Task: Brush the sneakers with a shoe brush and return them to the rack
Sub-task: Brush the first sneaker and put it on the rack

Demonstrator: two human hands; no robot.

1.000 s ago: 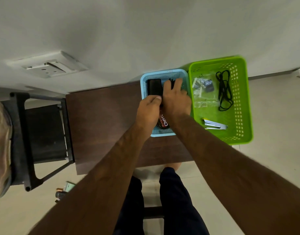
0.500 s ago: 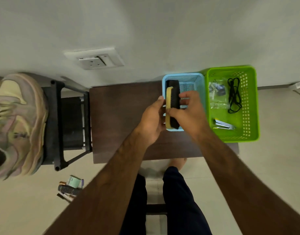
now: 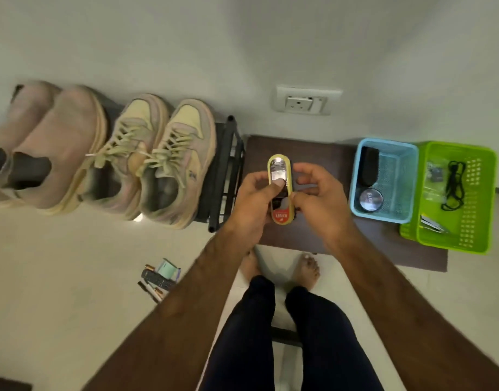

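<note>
I hold a shoe brush [image 3: 280, 172] with a yellowish wooden back and printed labels above the dark brown table [image 3: 321, 235]. My left hand [image 3: 252, 198] grips its left side, thumb pressed on the label. My right hand [image 3: 316, 193] pinches its right edge near the lower end. A pair of beige lace-up sneakers [image 3: 158, 162] stands on the black rack [image 3: 228, 165] to the left of the brush. A second pair, pinkish slip-on shoes [image 3: 45, 150], stands further left.
A blue basket [image 3: 406, 153] on the table holds another black brush [image 3: 369, 167] and a round tin [image 3: 371, 199]. A green basket [image 3: 488, 193] beside it holds a black cord and a stapler. Small items lie on the floor [image 3: 159, 277]. A wall socket [image 3: 304, 101] is ahead.
Both hands lifted the brush out of the blue basket and brought it left over the table, turning its labelled back up. My view swung left, bringing the sneakers into sight.
</note>
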